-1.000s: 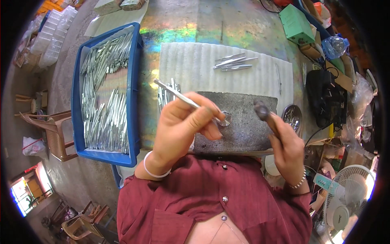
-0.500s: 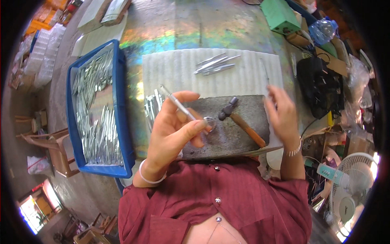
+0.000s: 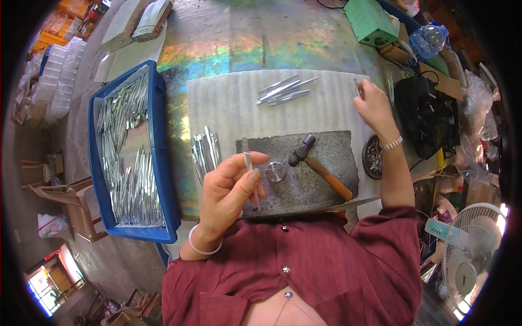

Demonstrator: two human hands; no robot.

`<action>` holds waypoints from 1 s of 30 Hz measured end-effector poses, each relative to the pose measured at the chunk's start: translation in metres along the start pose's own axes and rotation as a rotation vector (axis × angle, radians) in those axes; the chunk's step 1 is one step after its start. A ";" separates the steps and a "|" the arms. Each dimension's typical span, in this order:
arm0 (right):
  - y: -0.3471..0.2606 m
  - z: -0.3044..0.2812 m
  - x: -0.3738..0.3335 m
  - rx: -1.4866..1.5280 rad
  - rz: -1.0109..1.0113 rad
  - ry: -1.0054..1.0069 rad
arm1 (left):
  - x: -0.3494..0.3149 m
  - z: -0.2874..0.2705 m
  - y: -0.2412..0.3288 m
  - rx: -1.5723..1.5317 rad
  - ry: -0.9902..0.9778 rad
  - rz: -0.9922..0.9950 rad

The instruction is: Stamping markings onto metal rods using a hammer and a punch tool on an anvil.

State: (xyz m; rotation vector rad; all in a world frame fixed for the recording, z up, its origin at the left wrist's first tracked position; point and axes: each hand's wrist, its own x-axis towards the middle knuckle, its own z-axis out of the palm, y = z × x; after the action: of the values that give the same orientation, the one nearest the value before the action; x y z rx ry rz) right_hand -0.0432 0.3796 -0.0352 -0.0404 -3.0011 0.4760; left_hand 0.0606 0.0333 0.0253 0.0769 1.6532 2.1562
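Left hand (image 3: 228,191), fingertips pinched on one slim metal piece (image 3: 248,157), nearer upright than before; right hand (image 3: 377,106), moved from beside the dark slab (image 3: 333,145) to the upper right of the white foam sheet (image 3: 225,103), fingers curled tight on a thin tool (image 3: 358,87). Thin tool mostly hidden by those fingers; slim metal piece blurred, partly covered by the left fingertips; metal disc (image 3: 275,172), uncovered since the earlier frame, just right of them. Between both hands' fingers, hammer (image 3: 326,176) on the slab; well left of them, blue tray (image 3: 163,152) of metal pieces; far right, fan (image 3: 474,233).
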 end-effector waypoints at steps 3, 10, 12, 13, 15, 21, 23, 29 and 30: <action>-0.052 -0.048 -0.035 0.415 0.000 -0.182 | 0.000 0.003 -0.009 0.070 0.025 0.003; -0.132 -0.061 -0.109 1.228 0.121 -0.537 | 0.004 0.023 -0.024 -0.064 -0.073 0.043; -0.139 -0.055 -0.116 1.309 0.159 -0.559 | 0.004 0.022 -0.027 -0.031 -0.145 0.045; -0.141 -0.053 -0.118 1.315 0.158 -0.566 | 0.003 0.022 -0.026 -0.028 -0.138 0.041; -0.144 -0.046 -0.120 1.202 -0.050 -0.426 | 0.001 0.021 -0.026 -0.028 -0.137 0.063; -0.153 -0.041 -0.119 1.076 -0.211 -0.226 | -0.004 0.021 -0.027 0.050 -0.116 0.167; -0.155 -0.042 -0.124 1.080 -0.164 -0.217 | -0.004 0.022 -0.027 0.063 -0.135 0.162; -0.161 -0.043 -0.124 1.011 -0.137 -0.136 | -0.004 0.023 -0.024 0.120 -0.132 0.219; -0.160 -0.042 -0.122 1.016 -0.151 -0.146 | -0.003 0.023 -0.022 0.153 -0.144 0.218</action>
State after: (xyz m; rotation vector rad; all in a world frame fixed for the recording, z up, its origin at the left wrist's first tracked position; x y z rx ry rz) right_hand 0.0812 0.2348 0.0423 0.3012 -2.4767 1.9302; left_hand 0.0768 0.0575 0.0121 0.4665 1.7920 2.1158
